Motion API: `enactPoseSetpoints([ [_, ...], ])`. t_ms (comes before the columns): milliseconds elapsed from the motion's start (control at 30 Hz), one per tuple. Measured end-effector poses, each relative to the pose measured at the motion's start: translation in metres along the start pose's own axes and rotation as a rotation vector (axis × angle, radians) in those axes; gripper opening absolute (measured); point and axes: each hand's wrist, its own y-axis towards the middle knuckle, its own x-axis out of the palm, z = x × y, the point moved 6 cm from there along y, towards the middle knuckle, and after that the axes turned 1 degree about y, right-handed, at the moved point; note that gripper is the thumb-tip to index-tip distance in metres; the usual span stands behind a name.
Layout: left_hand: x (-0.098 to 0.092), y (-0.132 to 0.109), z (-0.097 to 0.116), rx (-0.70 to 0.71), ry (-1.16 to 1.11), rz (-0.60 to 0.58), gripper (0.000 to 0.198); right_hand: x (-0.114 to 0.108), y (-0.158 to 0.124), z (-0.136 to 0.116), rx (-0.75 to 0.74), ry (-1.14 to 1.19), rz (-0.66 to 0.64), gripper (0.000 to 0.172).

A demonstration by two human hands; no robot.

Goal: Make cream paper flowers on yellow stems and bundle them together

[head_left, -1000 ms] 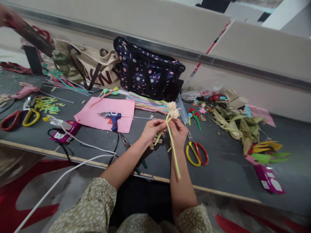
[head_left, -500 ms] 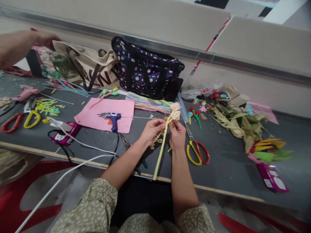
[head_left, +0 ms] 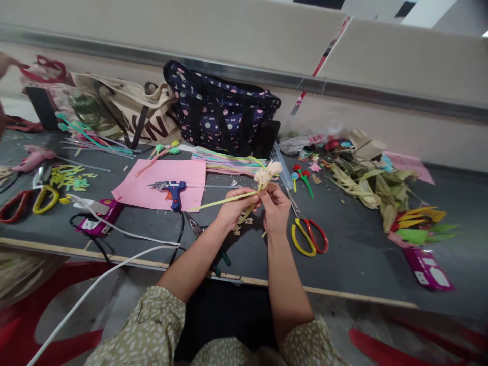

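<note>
Between my two hands is a pipe-cleaner flower [head_left: 268, 174] with a fluffy cream head and yellow-green stems. My left hand [head_left: 237, 206] is closed, its fingertips pinching the stems just below the head. My right hand [head_left: 276, 207] also pinches there, close against the left. One long yellow pipe cleaner [head_left: 217, 201] sticks out to the left across my left hand. Small cream scraps [head_left: 244, 222] lie on the table beneath my hands. Right of my right hand rest scissors [head_left: 309, 235] with one yellow and one red handle. Pliers [head_left: 196, 226] lie partly hidden under my left forearm.
A blue glue gun [head_left: 174, 194] lies on pink paper [head_left: 131, 183]. Behind are a bundle of pastel pipe cleaners [head_left: 224, 161] and a navy bag [head_left: 224, 114]. Dried husks [head_left: 385, 195] lie at the right. A white cable [head_left: 110, 274] crosses the front left edge. Another person's hand [head_left: 4, 63] shows far left.
The long yellow pipe cleaner has swung from hanging down toward me to pointing left. The flower head has tipped slightly left. The other person's arm has drawn back to the left edge.
</note>
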Motion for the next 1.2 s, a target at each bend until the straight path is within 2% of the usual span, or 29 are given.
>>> enactPoseSetpoints([
  [200, -0.003, -0.001, 0.006, 0.135, 0.067, 0.045, 0.023, -0.002, 0.0, -0.007, -0.11, -0.07, 0.063, 0.014],
  [567, -0.007, 0.001, 0.001, 0.077, -0.01, 0.096, 0.025, -0.006, -0.003, -0.005, -0.16, -0.147, 0.126, 0.017],
  [800, -0.008, 0.002, 0.002, 0.125, 0.069, 0.114, 0.024, -0.008, -0.002, 0.002, -0.046, -0.004, 0.19, 0.019],
  [967, -0.006, 0.0, 0.004, 0.16, 0.092, 0.122, 0.024, -0.008, -0.002, 0.007, -0.006, 0.016, 0.208, 0.02],
  [1200, -0.002, -0.002, 0.01, 0.221, 0.178, 0.084, 0.021, -0.009, -0.002, 0.015, 0.057, 0.09, 0.223, 0.022],
])
